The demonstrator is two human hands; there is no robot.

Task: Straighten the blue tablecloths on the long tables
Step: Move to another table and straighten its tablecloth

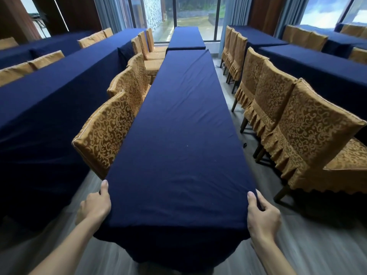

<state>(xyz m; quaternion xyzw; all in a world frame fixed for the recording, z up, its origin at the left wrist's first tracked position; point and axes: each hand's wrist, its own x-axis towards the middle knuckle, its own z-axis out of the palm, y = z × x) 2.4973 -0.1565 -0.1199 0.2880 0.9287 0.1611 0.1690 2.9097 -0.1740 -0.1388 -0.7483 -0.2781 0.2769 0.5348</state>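
Note:
A dark blue tablecloth covers the long narrow table that runs straight away from me toward the window. It lies mostly flat, with faint creases toward the far end. My left hand grips the cloth at the near left corner, thumb on top. At the near right corner my right hand pinches the cloth edge in the same way. The cloth hangs down over the near end between my forearms. A second blue-covered table stands end to end beyond it.
Gold patterned chairs line the left side of the table, and more chairs stand across a grey floor aisle on the right. Other blue-covered tables fill the left, and further tables the right. Windows and curtains are at the back.

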